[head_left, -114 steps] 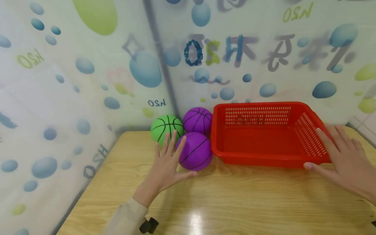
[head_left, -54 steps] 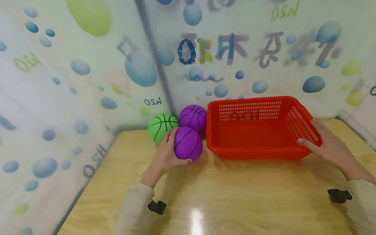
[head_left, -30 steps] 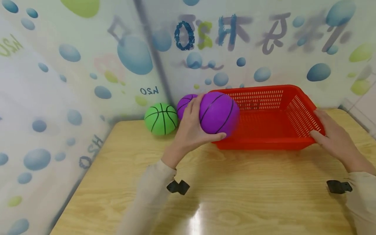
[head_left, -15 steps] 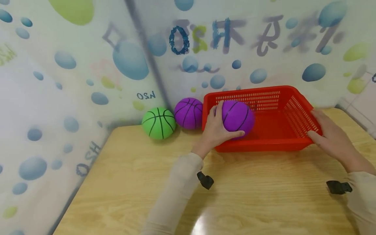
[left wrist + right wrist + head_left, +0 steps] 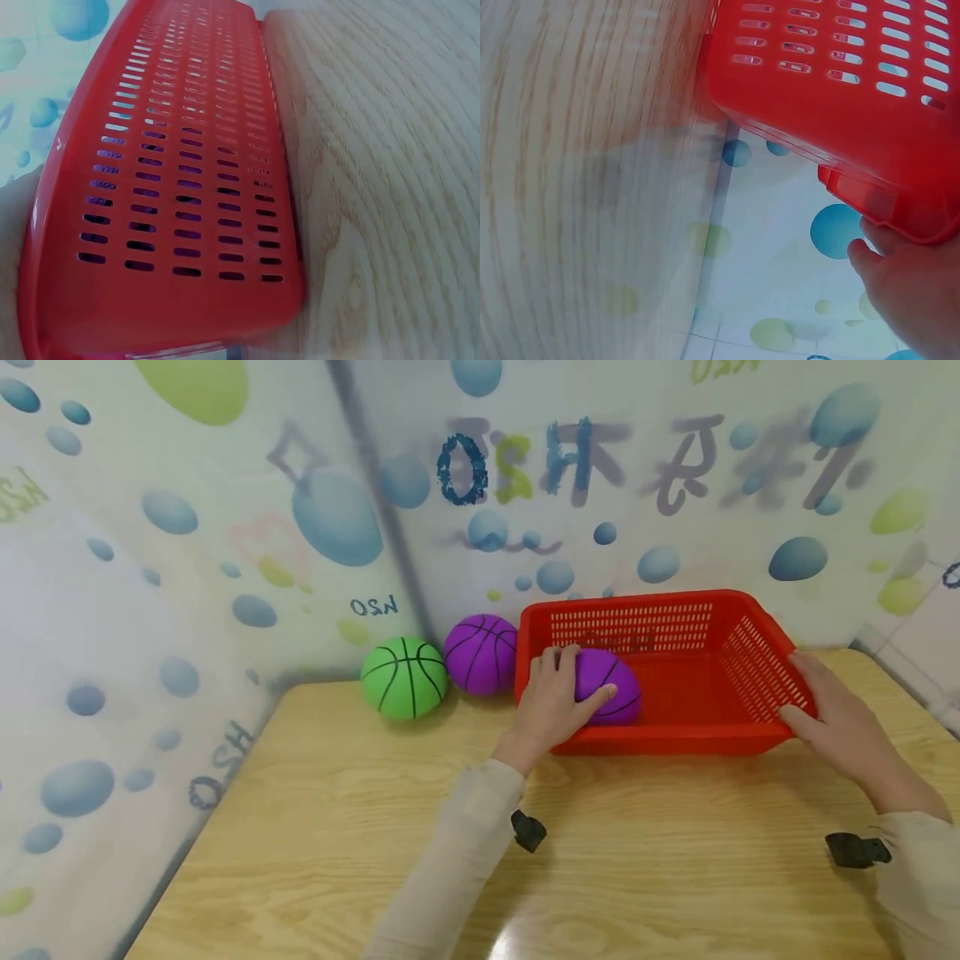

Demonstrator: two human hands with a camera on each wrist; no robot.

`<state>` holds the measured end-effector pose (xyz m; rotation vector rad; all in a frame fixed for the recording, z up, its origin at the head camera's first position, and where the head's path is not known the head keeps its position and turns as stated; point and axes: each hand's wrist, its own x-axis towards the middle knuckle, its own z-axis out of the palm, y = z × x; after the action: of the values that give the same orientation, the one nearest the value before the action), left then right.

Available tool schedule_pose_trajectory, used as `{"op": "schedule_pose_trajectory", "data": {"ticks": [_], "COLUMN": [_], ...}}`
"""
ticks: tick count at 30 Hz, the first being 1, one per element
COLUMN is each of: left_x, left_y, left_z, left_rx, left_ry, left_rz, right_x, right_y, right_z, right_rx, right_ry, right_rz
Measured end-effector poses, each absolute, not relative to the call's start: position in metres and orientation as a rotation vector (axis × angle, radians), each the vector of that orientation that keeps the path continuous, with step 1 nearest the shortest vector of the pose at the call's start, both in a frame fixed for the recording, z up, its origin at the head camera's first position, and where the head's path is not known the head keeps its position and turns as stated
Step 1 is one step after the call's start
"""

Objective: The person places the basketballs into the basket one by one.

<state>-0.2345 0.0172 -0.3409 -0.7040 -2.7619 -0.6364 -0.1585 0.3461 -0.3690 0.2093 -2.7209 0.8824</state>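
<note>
A purple toy basketball (image 5: 625, 681) sits low inside the left end of the red plastic basket (image 5: 675, 740). My left hand (image 5: 550, 706) reaches over the basket's left front corner and holds this ball, thumb across its near side and fingers on its left. Purple shows through the slots of the basket wall (image 5: 180, 187) in the left wrist view. At the basket's right end, my right hand (image 5: 843, 727) grips the rim, its thumb on the inner side. The right wrist view has that hand at the lower right, against the basket's rim (image 5: 930, 225).
Left of the basket, a second purple ball (image 5: 482, 654) stands close to its wall, with a green ball (image 5: 405, 677) beside it. All rest on a wooden table (image 5: 360, 827). A wall covering (image 5: 645, 468) printed with bubbles rises behind and at the left.
My left hand has taken the front purple ball from beside the green one, carried it right over the rim and lowered it into the basket. My right hand has come to grip the rim.
</note>
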Motion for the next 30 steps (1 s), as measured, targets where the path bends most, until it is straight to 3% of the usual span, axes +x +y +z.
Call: {"op": "schedule_pose_trajectory", "data": {"ticks": [5, 13, 21, 30], "left_x": [-0.229, -0.238, -0.266, -0.282], "left_y": [0.020, 0.004, -0.072, -0.168], "left_z": [-0.341, -0.334, -0.320, -0.333], "left_rx": [-0.583, -0.616, -0.457, -0.238], "left_ry": [-2.758, -2.480, -2.391, -2.555], "left_rz": [-0.641, -1.063, -0.894, -0.654], "right_x": [-0.161, -0.163, -0.161, -0.162], "right_y": [0.347, 0.352, 0.354, 0.352], "right_z": [-0.367, -0.369, -0.370, -0.370], "right_rx": [0.200, 0.198, 0.202, 0.201], "right_ry": [-2.714, -2.699, -2.707, -2.723], "right_rz": [0.903, 0.912, 0.903, 0.908]}}
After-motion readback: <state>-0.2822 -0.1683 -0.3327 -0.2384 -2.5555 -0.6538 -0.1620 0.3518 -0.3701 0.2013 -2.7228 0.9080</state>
